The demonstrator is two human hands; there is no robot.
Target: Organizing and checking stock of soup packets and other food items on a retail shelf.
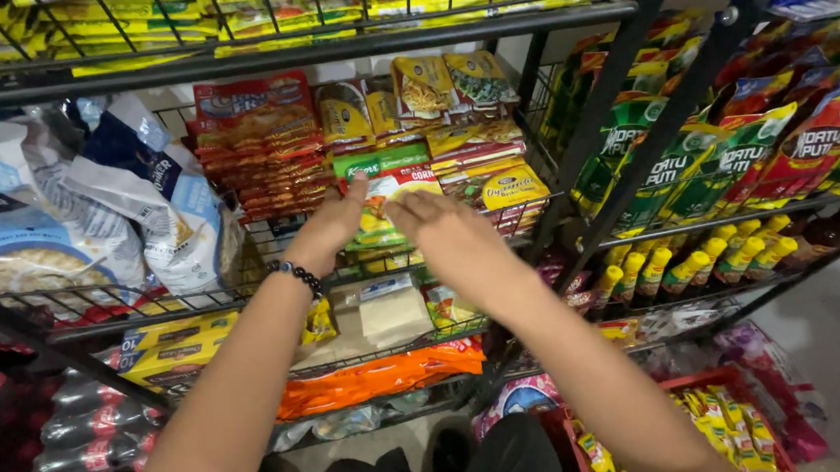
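Observation:
Both my hands reach to the middle wire shelf (270, 240) of a black metal rack. My left hand (329, 223), with a dark bead bracelet on the wrist, touches a flat green, white and red sachet (384, 201) at its left edge. My right hand (439, 226) lies over the same sachet's lower right part, fingers pointing left. The sachet stands among stacks of small soup and seasoning packets (473, 152). Whether either hand truly grips it is unclear.
Large white and blue oat bags (137, 198) fill the shelf's left side. Red packets (263, 143) are stacked behind. Green and red pouches (733, 151) and yellow-capped bottles (702, 262) fill the right rack. An orange pack (381, 377) lies lower, and a red basket (714, 423) sits on the floor.

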